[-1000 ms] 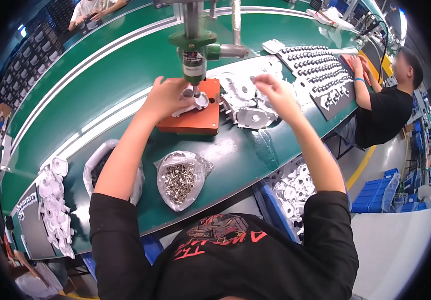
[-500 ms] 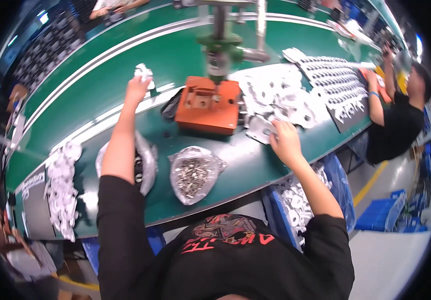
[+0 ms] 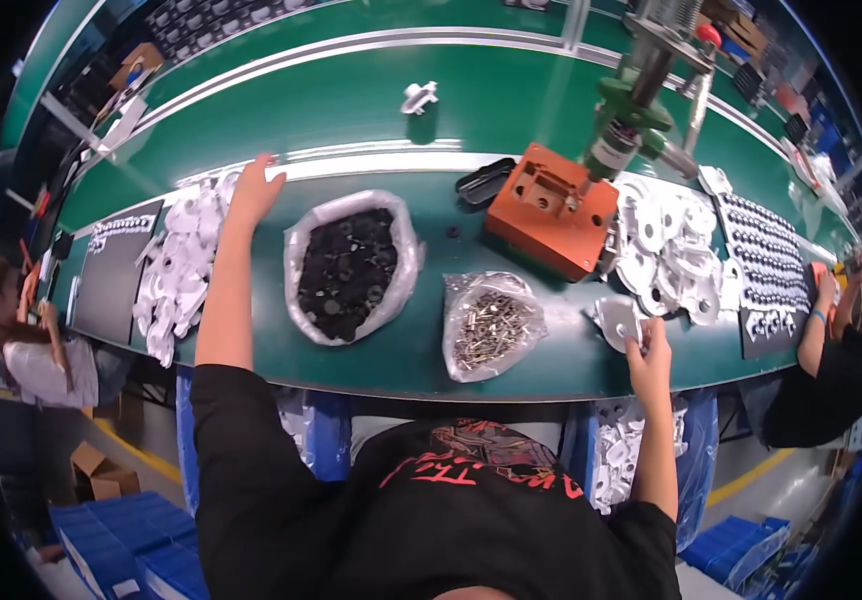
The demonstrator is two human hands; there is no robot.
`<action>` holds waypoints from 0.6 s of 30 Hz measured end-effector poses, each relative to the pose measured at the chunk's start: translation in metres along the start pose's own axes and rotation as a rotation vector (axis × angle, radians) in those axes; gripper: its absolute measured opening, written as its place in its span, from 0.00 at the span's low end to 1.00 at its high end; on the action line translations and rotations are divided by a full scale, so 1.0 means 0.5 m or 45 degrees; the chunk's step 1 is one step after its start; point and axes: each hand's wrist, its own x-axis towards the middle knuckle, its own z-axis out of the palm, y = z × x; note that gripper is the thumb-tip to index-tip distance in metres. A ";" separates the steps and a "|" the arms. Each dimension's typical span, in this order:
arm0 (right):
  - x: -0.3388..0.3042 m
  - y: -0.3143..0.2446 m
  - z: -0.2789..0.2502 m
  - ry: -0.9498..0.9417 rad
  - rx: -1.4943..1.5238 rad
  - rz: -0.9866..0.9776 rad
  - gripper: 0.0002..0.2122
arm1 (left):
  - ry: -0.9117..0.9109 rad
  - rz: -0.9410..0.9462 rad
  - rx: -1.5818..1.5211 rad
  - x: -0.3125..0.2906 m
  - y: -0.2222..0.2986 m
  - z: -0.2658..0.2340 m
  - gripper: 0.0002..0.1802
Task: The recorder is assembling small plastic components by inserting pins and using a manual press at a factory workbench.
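My left hand (image 3: 255, 190) is empty, thumb and fingers apart, over the belt's near rail beside a heap of white plastic parts (image 3: 179, 265). A single white plastic part (image 3: 418, 98) lies on the green belt farther off. In my right hand (image 3: 653, 352) a white plastic part with a rounded plate (image 3: 618, 322) is pinched by its edge, just above the table. Beyond it lies a pile of similar white pieces (image 3: 663, 245). An orange fixture block (image 3: 548, 215) stands left of that pile, beneath a green press (image 3: 619, 140).
A bag of black small parts (image 3: 349, 270) and a bag of metal screws or pins (image 3: 494, 327) sit on the table (image 3: 391, 368). A black case (image 3: 487, 184) lies beside the fixture. Trays of parts (image 3: 766, 250) stand at right. Other people work at both sides.
My left hand has let go of a white part, which now lies on the belt, and has drawn back. My right hand has lifted a white part nearer to me. The view has turned left.
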 end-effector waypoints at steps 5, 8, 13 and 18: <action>-0.011 -0.039 0.003 -0.158 0.256 0.217 0.04 | 0.152 -0.429 0.666 -0.061 -0.175 -0.009 0.33; -0.021 -0.023 0.017 -0.162 0.604 0.141 0.07 | 0.143 -0.521 0.738 -0.033 -0.185 -0.005 0.33; -0.043 -0.037 -0.003 -0.152 0.518 -0.068 0.04 | -0.076 -0.403 0.953 0.070 -0.234 0.026 0.29; -0.025 -0.049 0.015 -0.126 0.171 -0.042 0.18 | -0.212 -0.401 0.956 0.136 -0.312 0.031 0.23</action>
